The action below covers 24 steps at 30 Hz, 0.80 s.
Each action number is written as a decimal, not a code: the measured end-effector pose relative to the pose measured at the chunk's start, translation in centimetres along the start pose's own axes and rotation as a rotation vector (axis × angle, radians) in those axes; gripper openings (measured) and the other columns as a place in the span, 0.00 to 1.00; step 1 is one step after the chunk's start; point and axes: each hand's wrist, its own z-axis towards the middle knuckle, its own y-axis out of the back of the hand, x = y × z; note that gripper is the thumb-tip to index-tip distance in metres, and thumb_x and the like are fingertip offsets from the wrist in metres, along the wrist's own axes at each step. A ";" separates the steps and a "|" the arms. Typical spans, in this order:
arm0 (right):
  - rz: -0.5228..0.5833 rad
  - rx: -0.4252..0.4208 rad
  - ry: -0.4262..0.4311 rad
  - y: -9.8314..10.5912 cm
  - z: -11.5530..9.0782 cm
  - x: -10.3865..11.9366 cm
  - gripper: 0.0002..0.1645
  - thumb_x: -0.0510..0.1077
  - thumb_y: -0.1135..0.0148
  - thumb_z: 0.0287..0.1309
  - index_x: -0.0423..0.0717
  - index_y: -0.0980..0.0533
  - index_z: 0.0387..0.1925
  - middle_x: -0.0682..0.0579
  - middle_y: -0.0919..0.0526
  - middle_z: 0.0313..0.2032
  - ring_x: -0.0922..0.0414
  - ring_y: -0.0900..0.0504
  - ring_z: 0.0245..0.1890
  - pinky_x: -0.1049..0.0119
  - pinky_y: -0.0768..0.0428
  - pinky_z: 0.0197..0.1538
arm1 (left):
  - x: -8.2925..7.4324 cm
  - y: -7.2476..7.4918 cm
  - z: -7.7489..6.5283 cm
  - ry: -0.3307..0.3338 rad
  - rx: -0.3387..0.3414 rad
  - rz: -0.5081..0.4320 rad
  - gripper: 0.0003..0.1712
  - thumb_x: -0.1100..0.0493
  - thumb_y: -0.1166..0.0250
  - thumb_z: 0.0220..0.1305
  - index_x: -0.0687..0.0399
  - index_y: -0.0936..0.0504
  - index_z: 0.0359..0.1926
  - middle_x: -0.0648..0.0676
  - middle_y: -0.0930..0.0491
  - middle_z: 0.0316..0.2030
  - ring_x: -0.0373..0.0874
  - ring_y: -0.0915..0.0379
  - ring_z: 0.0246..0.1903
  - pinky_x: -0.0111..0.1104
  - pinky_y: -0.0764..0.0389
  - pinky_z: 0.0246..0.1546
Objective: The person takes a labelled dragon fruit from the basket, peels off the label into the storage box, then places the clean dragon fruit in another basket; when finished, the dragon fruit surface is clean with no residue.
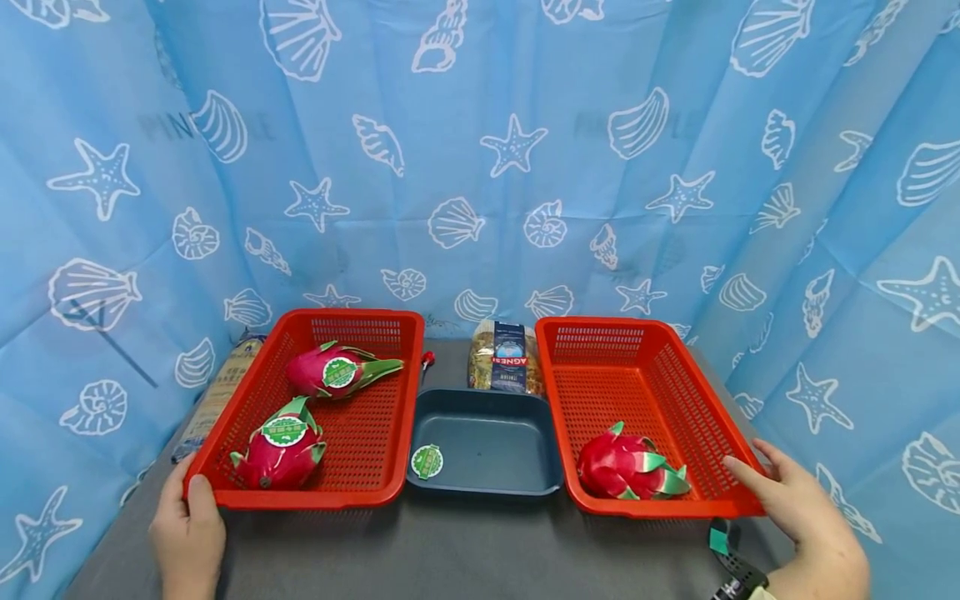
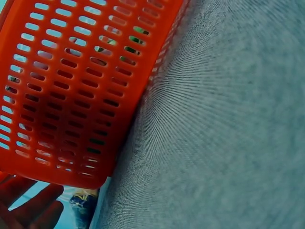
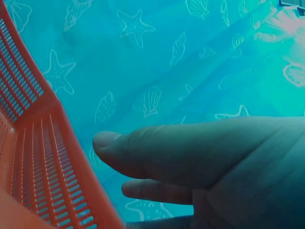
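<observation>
Left of the dark tray (image 1: 487, 437), the left hand (image 1: 187, 533) grips the near outer corner of the left basket (image 1: 367, 433), where two dragon fruits (image 1: 281, 457) lie. Right of the tray, the right hand (image 1: 806, 500), fingers spread and holding nothing, is beside the right basket (image 1: 600, 375) with one dragon fruit (image 1: 624, 462). Gripping baskets seems in hand; the next move probably calls for closing those fingers.

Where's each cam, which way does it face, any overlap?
Head: worn on the head, facing forward and down at left basket, right basket and curtain; left hand and right hand show.
Left wrist: on that wrist, facing the slotted left basket and grey tabletop; left hand's fingers at lower left.
Right wrist: on that wrist, facing curtain past right basket's edge; right hand at lower right.
Head and right wrist share: right basket, curtain, right hand.
</observation>
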 end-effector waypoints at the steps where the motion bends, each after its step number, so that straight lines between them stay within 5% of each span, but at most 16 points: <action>1: -0.003 -0.005 -0.002 0.0 -0.1 0.2 0.63 0.74 0.58 0.72 0.27 0.68 0.76 0.14 0.52 0.68 0.23 0.41 0.65 0.29 0.33 0.59 | 0.0 0.0 0.0 -0.006 -0.002 -0.003 0.29 0.55 0.56 0.77 0.57 0.30 0.74 0.63 0.27 0.67 0.63 0.28 0.59 0.49 0.29 0.63; 6: 0.002 -0.063 0.018 0.0 -0.6 1.5 0.63 0.74 0.58 0.71 0.29 0.67 0.77 0.17 0.57 0.71 0.21 0.51 0.69 0.27 0.36 0.62 | 0.1 -0.1 -0.1 -0.004 -0.039 -0.006 0.28 0.56 0.52 0.76 0.54 0.27 0.72 0.60 0.25 0.66 0.56 0.25 0.55 0.32 0.26 0.57; 12: -0.010 -0.228 0.128 -0.5 -2.0 4.0 0.56 0.71 0.56 0.73 0.35 0.58 0.80 0.23 0.51 0.74 0.23 0.47 0.70 0.28 0.32 0.59 | 0.4 -0.1 0.1 -0.032 -0.117 -0.028 0.25 0.57 0.45 0.72 0.55 0.21 0.67 0.61 0.20 0.60 0.23 0.30 0.39 0.10 0.31 0.37; 18: -0.014 -0.419 0.297 -2.6 -3.1 7.2 0.45 0.63 0.48 0.74 0.37 0.42 0.77 0.26 0.34 0.67 0.27 0.29 0.60 0.33 0.23 0.51 | 0.4 -0.1 0.2 -0.035 -0.144 -0.063 0.24 0.57 0.43 0.71 0.56 0.18 0.64 0.61 0.19 0.59 0.19 0.31 0.38 0.11 0.30 0.38; 24: 0.015 -0.537 0.496 -5.5 -4.2 11.3 0.34 0.54 0.40 0.73 0.42 0.31 0.72 0.34 0.28 0.65 0.35 0.29 0.61 0.33 0.27 0.55 | 0.7 -0.1 0.3 -0.068 -0.155 -0.096 0.22 0.61 0.42 0.69 0.59 0.17 0.62 0.65 0.18 0.54 0.19 0.30 0.33 0.10 0.30 0.32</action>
